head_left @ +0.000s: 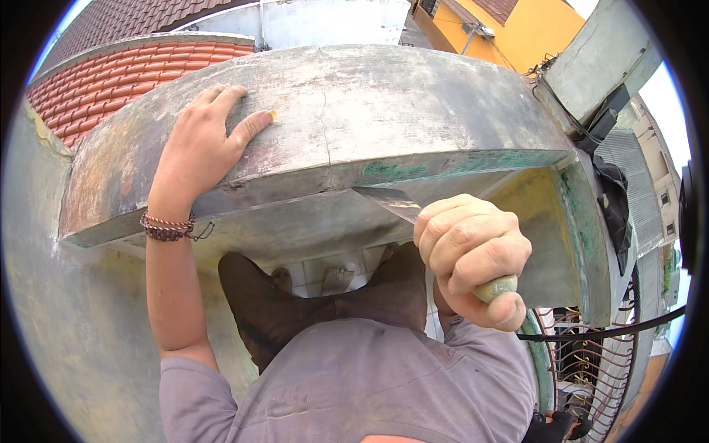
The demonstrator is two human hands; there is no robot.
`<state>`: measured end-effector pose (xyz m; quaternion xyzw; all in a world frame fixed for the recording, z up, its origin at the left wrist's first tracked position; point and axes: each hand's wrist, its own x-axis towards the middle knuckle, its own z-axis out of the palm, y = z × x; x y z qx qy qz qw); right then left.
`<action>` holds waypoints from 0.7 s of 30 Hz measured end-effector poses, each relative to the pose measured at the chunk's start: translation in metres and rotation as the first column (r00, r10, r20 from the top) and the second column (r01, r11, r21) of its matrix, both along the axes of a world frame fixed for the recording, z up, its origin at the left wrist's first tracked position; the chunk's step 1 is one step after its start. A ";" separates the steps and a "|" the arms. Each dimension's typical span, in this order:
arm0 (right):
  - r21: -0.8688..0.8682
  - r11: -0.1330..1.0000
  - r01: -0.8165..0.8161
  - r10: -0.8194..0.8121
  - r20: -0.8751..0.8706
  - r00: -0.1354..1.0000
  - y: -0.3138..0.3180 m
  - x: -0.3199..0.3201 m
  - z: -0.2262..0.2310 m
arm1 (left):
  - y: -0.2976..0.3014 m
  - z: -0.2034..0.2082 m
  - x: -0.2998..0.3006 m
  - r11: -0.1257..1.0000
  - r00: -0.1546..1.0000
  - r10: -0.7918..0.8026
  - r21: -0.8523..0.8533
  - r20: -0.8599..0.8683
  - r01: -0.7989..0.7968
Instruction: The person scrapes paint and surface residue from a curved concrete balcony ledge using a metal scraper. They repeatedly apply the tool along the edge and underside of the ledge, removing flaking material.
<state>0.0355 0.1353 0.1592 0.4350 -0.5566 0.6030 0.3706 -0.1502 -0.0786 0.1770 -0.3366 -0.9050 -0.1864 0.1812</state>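
My left hand [212,138] lies flat on the worn top of a concrete parapet wall [413,103], its fingers stretched and the thumb apart. Braided bracelets [168,227] circle that wrist. In a fist, my right hand [473,255] grips the rounded handle [496,288] of a scraper. The scraper's flat metal blade [391,201] points left, its tip at the lower edge of the wall's inner face. Green paint remnants [395,171] mark that face just beyond the blade. Whether the blade touches the concrete I cannot tell.
Black cable and cloth [613,196] hang by a concrete post [602,59] at right. A metal railing [591,362] curves at lower right. Orange roof tiles [125,85] and a yellow building [509,29] stand beyond the wall. A white tiled floor [354,263] shows below.
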 end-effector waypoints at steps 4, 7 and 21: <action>0.023 1.000 -0.016 0.016 0.017 1.000 0.002 0.002 0.003 | 0.001 0.001 0.001 1.000 1.000 -0.004 -0.002 0.029 0.004; 0.035 0.999 -0.035 0.035 -0.002 0.999 0.002 0.002 0.004 | 0.000 -0.001 0.002 1.000 1.000 0.005 -0.002 0.012 -0.005; 0.106 0.994 0.006 -0.003 -0.035 0.999 0.004 0.006 0.005 | 0.000 0.000 0.000 1.000 1.000 0.021 -0.022 0.014 -0.020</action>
